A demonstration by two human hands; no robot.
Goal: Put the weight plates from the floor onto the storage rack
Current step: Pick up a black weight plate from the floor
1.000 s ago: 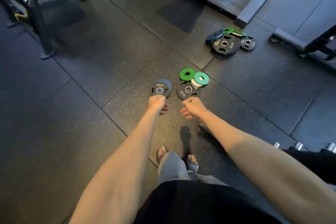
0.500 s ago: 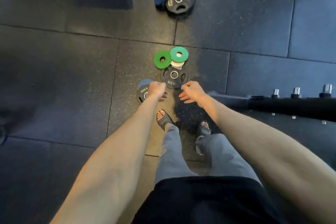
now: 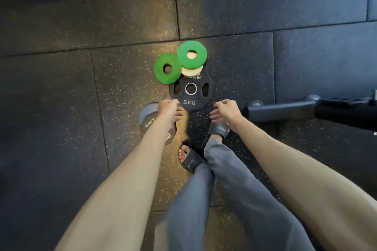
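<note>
Head view, landmark: 5 kg plate [image 3: 191, 91], flat on the floor [image 3: 61, 87].
Left hand [image 3: 169, 109]: just left of the landmark's near edge, fingers loosely curled, nothing in them; I cannot tell if it touches anything.
Right hand [image 3: 226, 111]: just right of that same edge, fingers loosely spread, empty.
Small black plate [image 3: 152, 125]: left of and nearer me than the landmark, under my left wrist, lying on a grey plate [image 3: 147, 109].
Left green disc [image 3: 167, 68], far green disc [image 3: 191, 54], cream disc [image 3: 192, 71]: overlapping at the landmark's far rim.
Black bar [image 3: 285, 111]: right of the landmark, possibly the rack's foot.
Step in hand, my judgement: taking hold of the landmark plate.
Method advised: hook fingers through the two side openings, one hand each side. Lift level so the discs resting on its far rim slide off gently. Keep my toes clear.
</note>
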